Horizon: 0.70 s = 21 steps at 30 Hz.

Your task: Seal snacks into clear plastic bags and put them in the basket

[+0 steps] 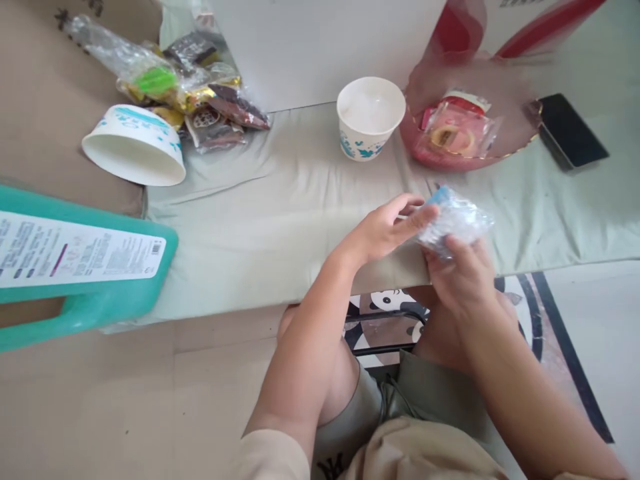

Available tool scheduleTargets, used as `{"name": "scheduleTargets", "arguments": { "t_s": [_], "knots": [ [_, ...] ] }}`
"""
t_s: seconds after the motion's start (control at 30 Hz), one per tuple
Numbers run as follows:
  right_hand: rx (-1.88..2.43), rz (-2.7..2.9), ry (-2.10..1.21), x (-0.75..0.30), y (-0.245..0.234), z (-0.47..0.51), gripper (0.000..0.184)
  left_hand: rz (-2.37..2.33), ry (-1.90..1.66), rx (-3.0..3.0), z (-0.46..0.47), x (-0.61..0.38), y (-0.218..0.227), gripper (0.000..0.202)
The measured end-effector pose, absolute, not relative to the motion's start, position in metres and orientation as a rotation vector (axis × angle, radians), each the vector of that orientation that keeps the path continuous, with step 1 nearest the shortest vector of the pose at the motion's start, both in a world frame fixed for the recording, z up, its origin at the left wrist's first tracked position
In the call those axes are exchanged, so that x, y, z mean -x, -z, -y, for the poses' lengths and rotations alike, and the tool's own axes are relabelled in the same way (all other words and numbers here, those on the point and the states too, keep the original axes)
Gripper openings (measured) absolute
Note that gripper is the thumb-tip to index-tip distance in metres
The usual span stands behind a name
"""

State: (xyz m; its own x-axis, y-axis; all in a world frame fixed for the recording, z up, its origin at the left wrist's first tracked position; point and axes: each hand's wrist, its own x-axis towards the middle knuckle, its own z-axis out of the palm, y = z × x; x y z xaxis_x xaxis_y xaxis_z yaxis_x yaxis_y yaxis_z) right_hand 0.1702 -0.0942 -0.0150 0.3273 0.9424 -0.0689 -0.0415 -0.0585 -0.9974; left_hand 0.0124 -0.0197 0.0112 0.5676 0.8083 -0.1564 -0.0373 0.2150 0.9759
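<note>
Just over the near edge of the cloth-covered surface is a small clear plastic packet (461,221) with pale contents and a blue part at its upper left. My right hand (465,270) grips it from below, the thumb pressed on its front. My left hand (393,225) is closed at the packet's left side, with the thumb by the blue part; its fingertips are partly hidden. Beyond my hands stands a white paper cup (367,143) with a blue-green leaf pattern and something whitish inside. To its right, a translucent pink bowl (450,160) holds small packaged items.
A black phone (574,130) lies at the right. On the left are a tipped patterned paper bowl (143,137), a plastic bag of wrapped snacks (207,100) and a large teal jug (150,280). A white box (320,50) stands at the back.
</note>
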Motion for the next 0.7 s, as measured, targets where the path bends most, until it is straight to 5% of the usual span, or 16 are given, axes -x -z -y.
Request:
{"name": "scheduleTargets", "arguments": {
  "t_s": [0.13,0.23,0.37,0.47,0.57,0.7],
  "knots": [
    [1.523,1.233,-1.114,-0.190,-0.010,0.098,0.031,-0.842,-0.740,-1.317,0.017,-0.016,-0.013,0.058],
    [1.753,1.424,-0.683,-0.222,-0.025,0.087,0.026,-1.043,-0.893,-1.310,0.007,-0.009,-0.009,0.063],
    [2.130,1.589,-0.229,-0.254,-0.003,0.069,0.044,-1.296,-0.885,-1.489,-0.004,-0.005,-0.002,0.048],
    [2.166,1.745,-0.201,-0.260,0.018,0.069,0.031,-1.327,-0.787,-1.645,-0.007,-0.010,-0.001,0.034],
    [2.145,1.731,-0.225,-0.258,0.019,0.079,0.018,-1.299,-0.728,-1.724,-0.009,-0.012,-0.002,0.043],
    [2.189,1.517,-0.473,-0.253,-0.002,0.094,0.026,-1.270,-0.681,-1.774,-0.010,-0.011,0.000,0.053]
  ]
}}
